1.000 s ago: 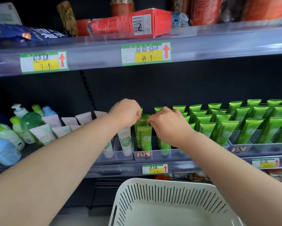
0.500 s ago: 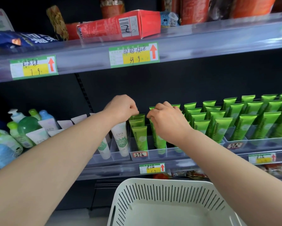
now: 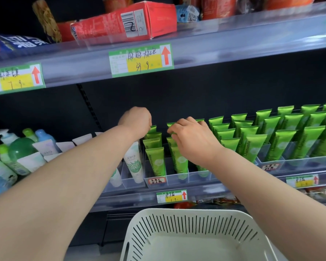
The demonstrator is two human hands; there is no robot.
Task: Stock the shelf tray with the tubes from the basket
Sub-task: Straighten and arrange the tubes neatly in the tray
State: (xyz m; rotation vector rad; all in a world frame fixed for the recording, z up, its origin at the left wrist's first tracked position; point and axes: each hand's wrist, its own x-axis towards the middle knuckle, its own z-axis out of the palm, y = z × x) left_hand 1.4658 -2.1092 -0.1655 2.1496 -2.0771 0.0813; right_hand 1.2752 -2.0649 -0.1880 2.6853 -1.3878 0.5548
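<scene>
Head view, 1 frame.

Shelf tray (image 3: 193, 177): clear plastic, divided into narrow lanes, sitting on the middle shelf. Green tubes (image 3: 155, 162) stand cap-down in the lanes, crimped ends up and leaning back, several deep per lane. The rows run from mid-frame to the right edge.

Left hand (image 3: 135, 121): over the rear of lane 1, the leftmost green lane. Knuckles face the camera, fingers curled down onto the tube tops. The fingertips are hidden behind the back of the hand, so I cannot tell whether it grips a tube or only rests on them.

Right hand (image 3: 193, 142): over lane 2, just beside the left hand but apart from it. Fingers curled, and the thumb and forefinger appear to pinch the crimped end of the pinched tube (image 3: 170, 125) near the back of that lane.

Basket (image 3: 186, 211): white, slotted walls, below the shelf edge between the 2 forearms.

Other items: a white tube (image 3: 134, 164) in the lane left of lane 1, bottles (image 3: 21, 147) further left, a price label (image 3: 171, 196) on the shelf edge, and a red box (image 3: 111, 27) lying on the upper shelf.
</scene>
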